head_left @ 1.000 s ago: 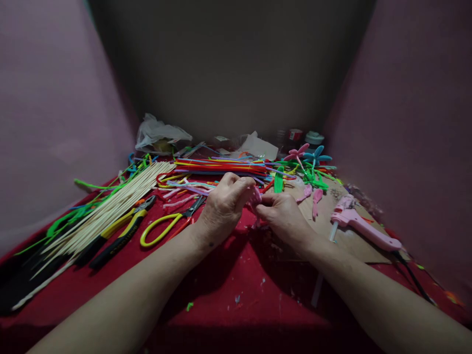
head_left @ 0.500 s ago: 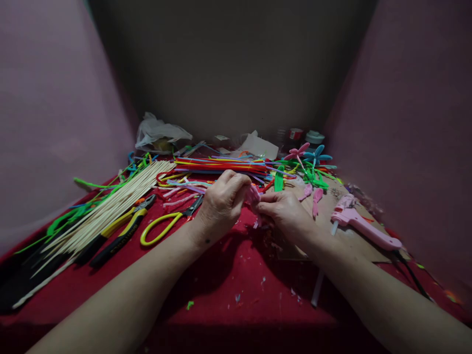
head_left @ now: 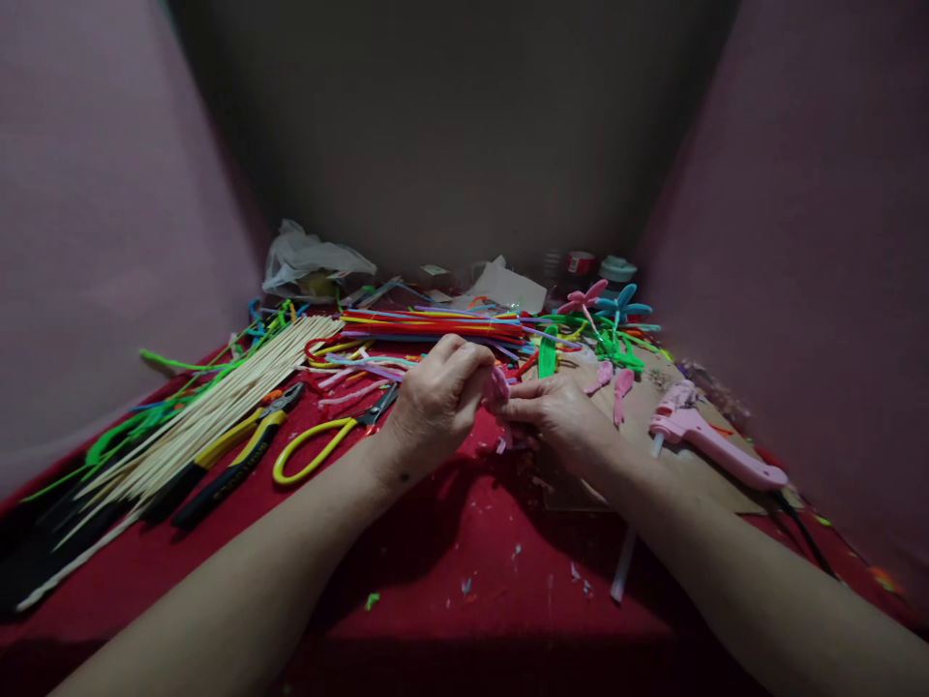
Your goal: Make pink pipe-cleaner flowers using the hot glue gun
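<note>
Between my two hands is a small pink fuzzy piece (head_left: pixel 497 384) that looks like bent pipe cleaner, held above the red cloth (head_left: pixel 428 581). My left hand (head_left: pixel 442 392) is closed on its left side, the fingertips partly hidden behind the knuckles. From the right, my right hand (head_left: pixel 555 411) pinches it between thumb and forefinger. Pink strands hang below the fingers. Yellow-handled scissors (head_left: pixel 315 452) lie left of my left hand, their blades partly behind it. Two pink petal-like loops (head_left: pixel 622 392) rest on the cardboard (head_left: pixel 653 484) beyond my right hand.
Pliers (head_left: pixel 247 455) and a bundle of wooden sticks (head_left: pixel 218 407) lie at left. Colourful pipe cleaners (head_left: pixel 435 327) are stacked behind my hands. A pink glue gun (head_left: pixel 715 450) lies at right, a glue stick (head_left: pixel 624 566) nearer. Pink and blue flower shapes (head_left: pixel 622 305) stand at the back right.
Both hands stay almost in place around the pink piece. My right fingers have shifted very slightly to the left. The surrounding things shift a little with the camera.
</note>
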